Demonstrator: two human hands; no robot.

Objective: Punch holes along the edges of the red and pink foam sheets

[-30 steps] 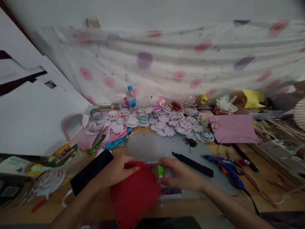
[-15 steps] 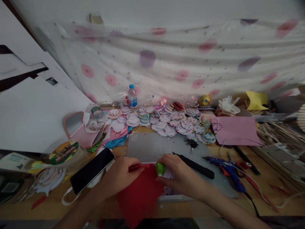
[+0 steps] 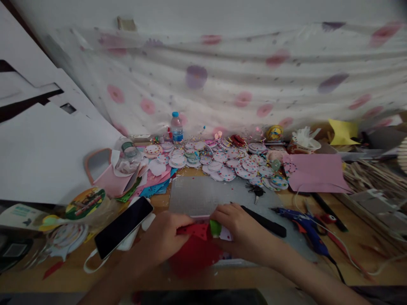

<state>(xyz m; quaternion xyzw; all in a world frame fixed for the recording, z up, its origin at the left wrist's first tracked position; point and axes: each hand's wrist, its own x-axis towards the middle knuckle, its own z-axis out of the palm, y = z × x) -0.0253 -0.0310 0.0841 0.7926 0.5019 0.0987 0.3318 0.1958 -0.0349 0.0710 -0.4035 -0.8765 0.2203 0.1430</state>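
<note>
My left hand [image 3: 173,232] is closed on the edge of a red sheet [image 3: 195,253], whose upper edge is folded over and dotted with small holes. The lower part of the sheet hangs towards me and is blurred. My right hand [image 3: 237,232] is wrapped round a small green craft punch [image 3: 215,228], set against the sheet's right edge. Beneath both hands is a shallow light tray [image 3: 235,263] with white pieces inside, mostly hidden. Just past my right hand lies a black utility knife [image 3: 267,222] on the grey mat [image 3: 197,192].
White discs with coloured dots [image 3: 244,167] are heaped at the back beside a water bottle [image 3: 177,129]. At left lies a phone [image 3: 124,226]. Keys [image 3: 257,192], a blue glue gun [image 3: 307,228] with its cord and a pink sheet [image 3: 316,171] lie to the right.
The red sheet has turned, its punctured edge now folded up between my hands and its lower end drawn up. My left hand has shifted slightly right; the punch remains in my right hand.
</note>
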